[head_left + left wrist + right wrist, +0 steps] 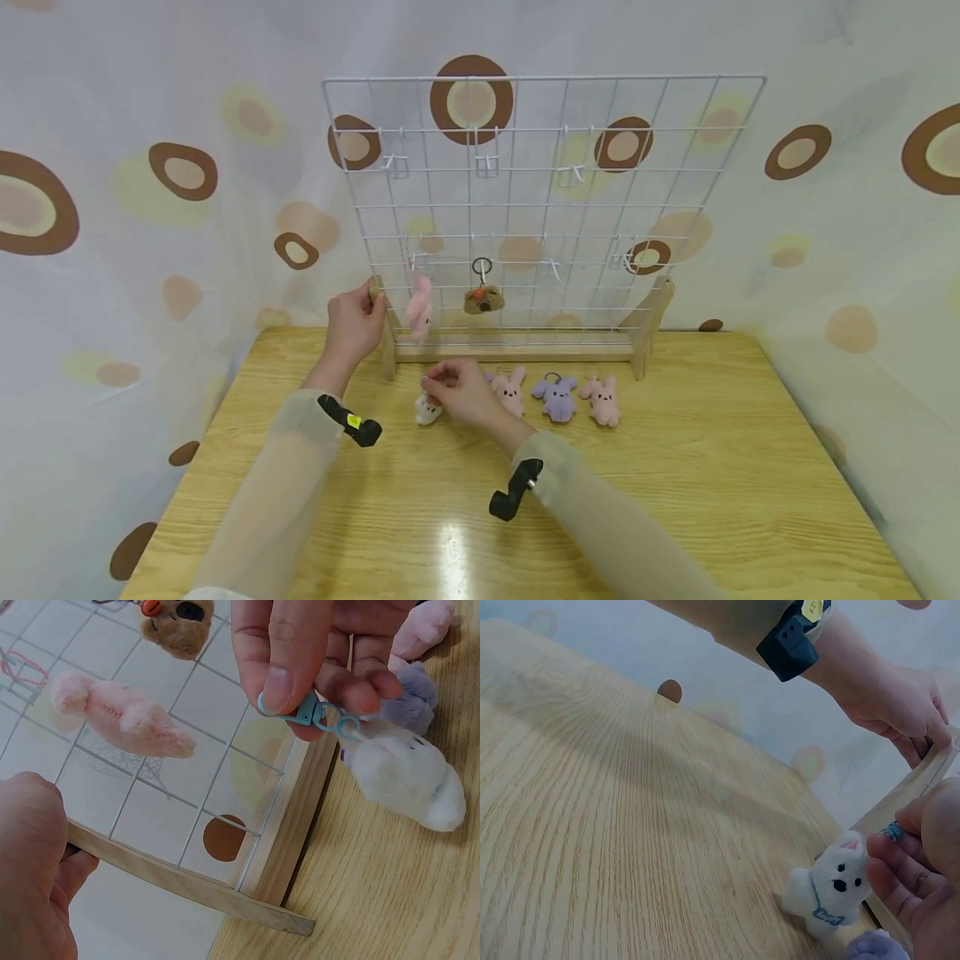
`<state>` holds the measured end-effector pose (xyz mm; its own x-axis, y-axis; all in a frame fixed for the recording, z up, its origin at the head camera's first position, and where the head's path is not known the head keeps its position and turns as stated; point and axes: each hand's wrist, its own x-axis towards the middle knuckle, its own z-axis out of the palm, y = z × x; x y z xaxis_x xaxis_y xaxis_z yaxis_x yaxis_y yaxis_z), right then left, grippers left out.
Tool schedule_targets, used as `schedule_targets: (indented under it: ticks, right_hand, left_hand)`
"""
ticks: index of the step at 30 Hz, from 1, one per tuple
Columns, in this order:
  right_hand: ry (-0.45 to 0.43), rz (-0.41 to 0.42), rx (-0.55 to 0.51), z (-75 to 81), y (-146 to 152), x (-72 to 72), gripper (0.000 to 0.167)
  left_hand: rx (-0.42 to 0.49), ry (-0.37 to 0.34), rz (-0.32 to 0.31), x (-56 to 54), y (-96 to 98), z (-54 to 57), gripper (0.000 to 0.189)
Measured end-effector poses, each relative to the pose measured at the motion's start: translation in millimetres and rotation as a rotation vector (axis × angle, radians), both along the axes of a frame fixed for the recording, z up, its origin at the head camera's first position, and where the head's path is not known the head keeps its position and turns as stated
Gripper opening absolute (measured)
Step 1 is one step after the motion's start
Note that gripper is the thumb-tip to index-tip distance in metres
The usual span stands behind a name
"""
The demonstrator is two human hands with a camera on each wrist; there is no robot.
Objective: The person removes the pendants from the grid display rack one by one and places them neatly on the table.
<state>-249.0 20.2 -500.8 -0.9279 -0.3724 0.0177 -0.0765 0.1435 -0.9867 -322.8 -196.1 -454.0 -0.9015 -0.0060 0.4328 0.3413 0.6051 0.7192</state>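
My left hand (355,325) grips the upper end of the wooden side post (388,354) at the left of a white wire grid rack (543,78). Low in front of the rack, my right hand (471,393) pinches the light-blue clasp (306,712) of a white plush dog keychain (832,889). The white dog hangs down from the clasp, close to the tabletop; whether it touches the wood I cannot tell. From the rack's lower hooks hang a pink plush rabbit (420,310) and a brown plush head (483,300) on a dark ring.
On the wooden table (735,483), right of my right hand, lie a pink plush rabbit (512,393), a purple one (558,400) and another pink one (603,403). Several white hooks are on the grid, including one upper right (573,172). Behind stands a patterned curtain (817,275).
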Motion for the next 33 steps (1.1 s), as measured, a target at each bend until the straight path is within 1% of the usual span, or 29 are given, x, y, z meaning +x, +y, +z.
schedule_targets:
  ticks: [9,15,19,24,28,33]
  right_hand:
    - [0.034,-0.027,0.041,-6.7,-1.6,-14.6,0.011]
    - [0.072,-0.037,0.104,-13.2,-1.7,-27.6,0.01]
    - [0.08,-0.039,0.124,-15.6,-3.3,-32.7,0.01]
    - [0.072,-0.052,0.14,-16.3,-5.1,-36.5,0.01]
    - [0.034,-0.058,0.139,-15.4,-7.2,-38.9,0.009]
    - [-0.012,-0.06,0.116,-16.1,-9.5,-41.6,0.008]
  left_hand:
    - [0.003,-0.009,-0.007,0.7,0.4,1.4,0.021]
    - [-0.007,0.0,-0.001,0.6,1.0,1.2,0.019]
    - [-0.007,0.003,0.0,0.7,0.7,0.0,0.02]
    - [-0.007,-0.001,0.002,0.6,0.3,-0.5,0.021]
    - [0.012,-0.011,0.0,-0.2,-0.3,-0.8,0.023]
    - [-0.013,0.002,0.004,-0.8,-1.6,-1.0,0.024]
